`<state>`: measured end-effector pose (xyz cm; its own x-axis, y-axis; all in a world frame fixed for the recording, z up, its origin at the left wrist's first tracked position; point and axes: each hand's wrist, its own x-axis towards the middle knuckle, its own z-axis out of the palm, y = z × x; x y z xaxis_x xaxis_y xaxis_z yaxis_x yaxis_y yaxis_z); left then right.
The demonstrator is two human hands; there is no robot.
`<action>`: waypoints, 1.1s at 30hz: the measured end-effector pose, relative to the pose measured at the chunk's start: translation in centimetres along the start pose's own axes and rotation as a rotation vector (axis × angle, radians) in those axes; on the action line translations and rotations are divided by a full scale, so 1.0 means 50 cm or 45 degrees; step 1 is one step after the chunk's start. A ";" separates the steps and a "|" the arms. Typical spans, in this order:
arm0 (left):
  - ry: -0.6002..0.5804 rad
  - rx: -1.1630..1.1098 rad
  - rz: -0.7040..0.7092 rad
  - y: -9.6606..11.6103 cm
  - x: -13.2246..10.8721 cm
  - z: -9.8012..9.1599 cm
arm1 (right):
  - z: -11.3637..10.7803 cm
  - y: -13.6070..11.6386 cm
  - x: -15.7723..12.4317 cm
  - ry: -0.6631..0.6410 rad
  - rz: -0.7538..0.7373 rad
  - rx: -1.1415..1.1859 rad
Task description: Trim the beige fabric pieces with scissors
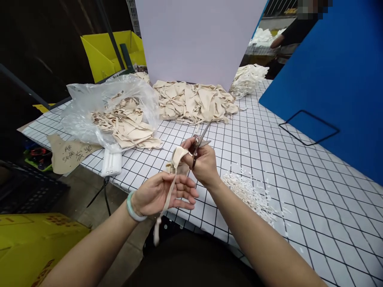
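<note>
A pair of scissors (pixel 196 150) is in my right hand (pixel 206 164), its blades apart and pointing away from me. The same hand also pinches a beige cloth piece (pixel 178 154), which droops toward my left hand (pixel 163 195). From that cloth a thin cord hangs across the left palm, its knotted end dangling below the table edge. The left palm faces up, with the fingers stretched out and loosely apart. Right of my right wrist lies a scatter of small white clippings (pixel 251 195).
Beige cloth pieces (pixel 194 101) are heaped at the back, against a pale panel (pixel 197 40). A clear plastic bag (pixel 80 107) with more pieces lies left, near a white power bank (pixel 111 162). A blue panel (pixel 338 79) leans over the right side. Another person (pixel 293 34) stands beyond it.
</note>
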<state>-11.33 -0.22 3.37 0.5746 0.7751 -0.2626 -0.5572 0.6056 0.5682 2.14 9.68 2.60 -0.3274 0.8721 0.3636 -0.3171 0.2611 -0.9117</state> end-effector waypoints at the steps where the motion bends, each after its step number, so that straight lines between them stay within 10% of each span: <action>1: -0.014 -0.063 0.046 -0.002 0.005 0.002 | -0.001 -0.003 -0.004 -0.015 -0.022 0.010; 11: 0.396 0.634 0.345 -0.026 0.002 0.016 | -0.070 0.032 -0.094 0.137 0.288 -0.233; 16: 0.545 1.357 0.927 -0.030 0.008 0.023 | -0.035 0.049 -0.154 0.140 0.545 -0.084; 23: 0.517 0.836 0.822 -0.078 0.037 -0.002 | -0.025 0.038 -0.232 -0.046 0.602 -0.140; 33: 0.283 1.337 1.041 -0.090 0.026 0.001 | -0.114 -0.069 -0.242 -0.429 0.415 -0.960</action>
<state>-8.03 -1.95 0.53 0.1374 0.9178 0.3724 0.0854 -0.3856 0.9187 12.25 0.57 0.24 -0.5816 0.8135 -0.0078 0.4696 0.3279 -0.8197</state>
